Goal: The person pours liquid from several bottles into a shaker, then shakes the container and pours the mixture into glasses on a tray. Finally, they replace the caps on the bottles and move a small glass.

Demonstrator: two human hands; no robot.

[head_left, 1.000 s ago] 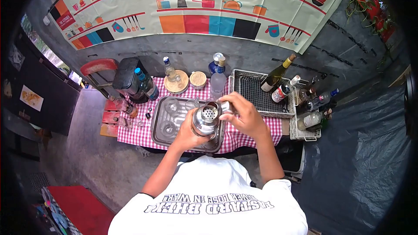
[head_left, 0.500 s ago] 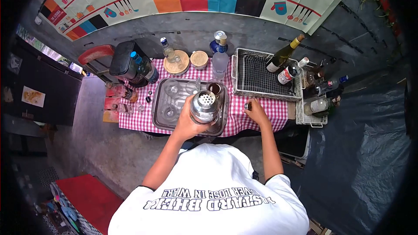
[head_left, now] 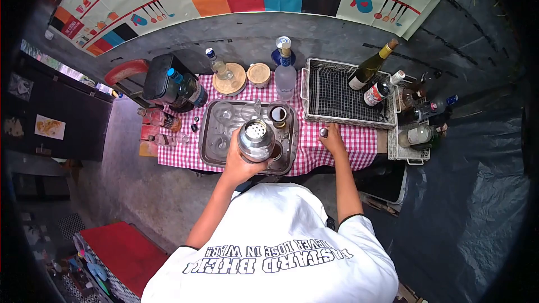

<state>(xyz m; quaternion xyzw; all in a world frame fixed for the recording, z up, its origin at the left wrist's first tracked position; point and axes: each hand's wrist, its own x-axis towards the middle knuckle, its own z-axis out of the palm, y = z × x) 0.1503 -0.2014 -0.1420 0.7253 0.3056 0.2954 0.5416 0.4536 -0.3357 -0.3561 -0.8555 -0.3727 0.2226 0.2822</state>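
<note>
My left hand (head_left: 240, 169) is wrapped round a metal cocktail shaker (head_left: 256, 145), held above the serving tray (head_left: 209, 159). The shaker's perforated strainer top faces up, with no cap on it. My right hand (head_left: 334, 140) rests by the checked tablecloth to the right of the tray. Its fingers close round a small metal cap (head_left: 324, 133). On the tray's right side stand a glass with dark liquid (head_left: 278, 115) and a second dark-filled glass (head_left: 277, 150), partly behind the shaker. Clear glasses (head_left: 223, 114) sit on the left part of the tray.
A wire basket (head_left: 306, 87) holding bottles stands at the right, beside a smaller basket (head_left: 415, 154) of bottles. Behind the tray are a frosted bottle (head_left: 285, 81) and lidded jars (head_left: 259, 74). More bottles (head_left: 188, 87) line the left side.
The shaker in my left hand has moved slightly left, uncovering more of the second dark-filled glass. My right hand keeps its hold on the cap, near the same spot.
</note>
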